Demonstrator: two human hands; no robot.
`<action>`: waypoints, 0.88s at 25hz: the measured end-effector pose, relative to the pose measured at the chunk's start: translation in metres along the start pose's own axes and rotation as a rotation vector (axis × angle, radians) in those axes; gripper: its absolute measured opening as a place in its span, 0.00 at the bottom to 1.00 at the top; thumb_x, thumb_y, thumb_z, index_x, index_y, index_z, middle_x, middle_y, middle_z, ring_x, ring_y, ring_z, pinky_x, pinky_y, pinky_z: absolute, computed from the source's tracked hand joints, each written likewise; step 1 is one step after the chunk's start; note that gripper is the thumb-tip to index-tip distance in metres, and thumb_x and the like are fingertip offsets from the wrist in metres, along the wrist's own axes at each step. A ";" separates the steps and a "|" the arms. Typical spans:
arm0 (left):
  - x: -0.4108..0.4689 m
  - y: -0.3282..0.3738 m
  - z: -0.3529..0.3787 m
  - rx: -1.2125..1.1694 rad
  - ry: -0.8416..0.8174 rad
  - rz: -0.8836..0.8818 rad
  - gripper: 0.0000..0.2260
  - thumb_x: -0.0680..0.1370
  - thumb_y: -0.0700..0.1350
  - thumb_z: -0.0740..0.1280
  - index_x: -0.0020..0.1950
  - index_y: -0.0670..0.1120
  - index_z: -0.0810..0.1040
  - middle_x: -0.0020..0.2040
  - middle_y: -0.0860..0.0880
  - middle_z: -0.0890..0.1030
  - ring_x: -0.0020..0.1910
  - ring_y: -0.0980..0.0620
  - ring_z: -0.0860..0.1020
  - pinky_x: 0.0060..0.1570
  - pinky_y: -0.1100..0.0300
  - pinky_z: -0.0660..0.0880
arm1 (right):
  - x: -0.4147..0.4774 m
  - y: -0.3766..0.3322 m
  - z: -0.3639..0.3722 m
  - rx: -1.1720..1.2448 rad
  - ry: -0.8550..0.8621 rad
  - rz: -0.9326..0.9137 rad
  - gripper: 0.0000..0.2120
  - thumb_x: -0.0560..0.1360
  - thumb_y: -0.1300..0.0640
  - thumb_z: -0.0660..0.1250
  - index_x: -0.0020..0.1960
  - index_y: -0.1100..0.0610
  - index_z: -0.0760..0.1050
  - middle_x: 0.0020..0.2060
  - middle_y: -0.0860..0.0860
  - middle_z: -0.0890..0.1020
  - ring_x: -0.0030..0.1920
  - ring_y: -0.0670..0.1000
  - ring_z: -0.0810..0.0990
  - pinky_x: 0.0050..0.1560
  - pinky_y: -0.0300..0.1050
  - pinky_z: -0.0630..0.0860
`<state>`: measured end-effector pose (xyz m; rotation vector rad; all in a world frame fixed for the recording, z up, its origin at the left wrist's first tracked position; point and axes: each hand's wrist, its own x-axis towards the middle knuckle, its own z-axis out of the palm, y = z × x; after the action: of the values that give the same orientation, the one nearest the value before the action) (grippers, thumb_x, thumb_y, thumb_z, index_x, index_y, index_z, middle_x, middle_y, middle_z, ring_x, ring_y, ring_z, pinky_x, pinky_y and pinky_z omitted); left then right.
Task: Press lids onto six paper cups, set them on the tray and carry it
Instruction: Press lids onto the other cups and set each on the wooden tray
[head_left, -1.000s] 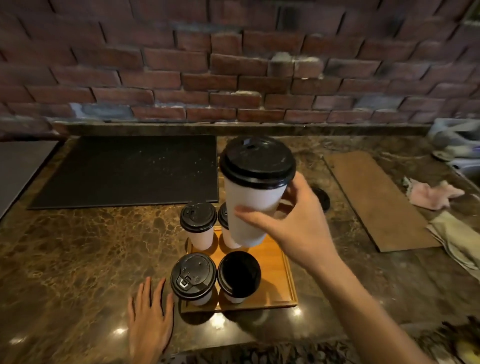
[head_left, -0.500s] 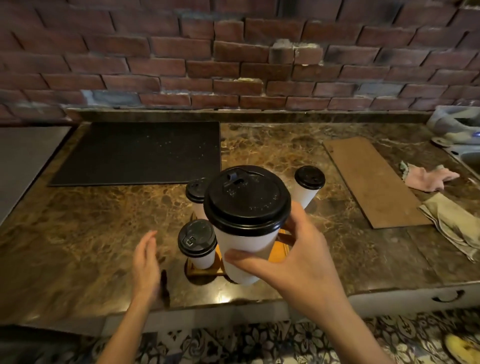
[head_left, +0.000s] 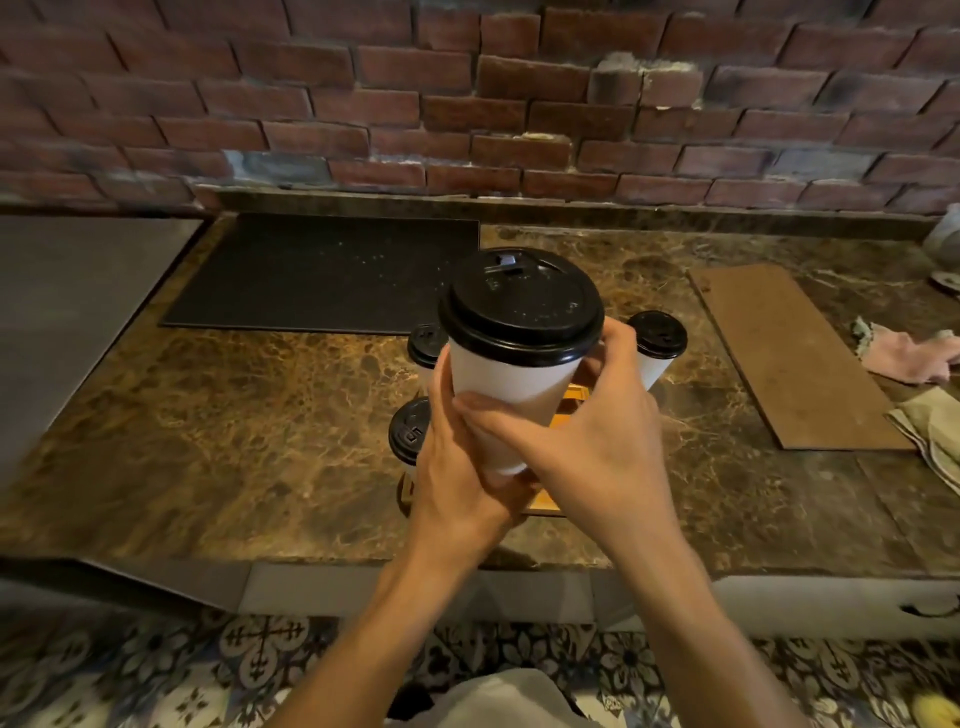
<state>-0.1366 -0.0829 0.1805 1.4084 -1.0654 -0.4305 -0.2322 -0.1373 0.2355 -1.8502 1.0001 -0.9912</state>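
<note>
A white paper cup (head_left: 506, 384) with a black lid (head_left: 521, 304) is held up close to the camera, above the wooden tray (head_left: 565, 402). My right hand (head_left: 587, 441) wraps its right side and my left hand (head_left: 460, 467) cups its lower left and base. Behind my hands the tray is mostly hidden. Two lidded cups show at its left, one farther back (head_left: 427, 345) and one nearer (head_left: 410, 434). Another lidded cup (head_left: 657, 345) stands on the counter just right of the tray.
A dark marble counter (head_left: 249, 431) runs below a brick wall. A black mat (head_left: 322, 273) lies at the back left, a brown board (head_left: 789, 353) at the right, and pink (head_left: 909, 356) and beige (head_left: 935, 431) cloths at the far right edge. Patterned floor tiles show below.
My left hand rose from beside the tray and closed on the cup's lower left. The cup moved up and slightly back. The camera pulled back from the counter.
</note>
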 end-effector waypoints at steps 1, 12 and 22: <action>0.002 -0.002 0.003 -0.063 0.049 0.011 0.42 0.65 0.51 0.74 0.74 0.43 0.57 0.65 0.50 0.73 0.64 0.50 0.74 0.58 0.44 0.75 | -0.002 0.001 0.003 0.011 0.008 -0.009 0.44 0.54 0.30 0.76 0.64 0.38 0.61 0.51 0.23 0.73 0.55 0.24 0.71 0.47 0.20 0.69; 0.024 0.005 -0.020 -0.359 -0.331 -0.130 0.29 0.57 0.46 0.79 0.55 0.60 0.74 0.49 0.57 0.81 0.51 0.54 0.80 0.45 0.58 0.80 | 0.067 -0.064 -0.058 -0.139 -0.622 -0.492 0.23 0.75 0.43 0.69 0.67 0.50 0.74 0.64 0.44 0.77 0.65 0.42 0.75 0.59 0.38 0.76; 0.047 0.017 -0.044 -0.437 -0.756 -0.082 0.28 0.61 0.38 0.75 0.60 0.51 0.75 0.54 0.53 0.82 0.54 0.53 0.80 0.51 0.56 0.79 | 0.074 -0.076 -0.047 0.019 -0.706 -0.461 0.16 0.73 0.53 0.70 0.60 0.53 0.77 0.54 0.47 0.81 0.55 0.47 0.81 0.48 0.43 0.79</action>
<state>-0.0836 -0.0915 0.2193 0.8985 -1.3970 -1.2408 -0.2256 -0.1880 0.3401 -2.2221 0.1437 -0.5007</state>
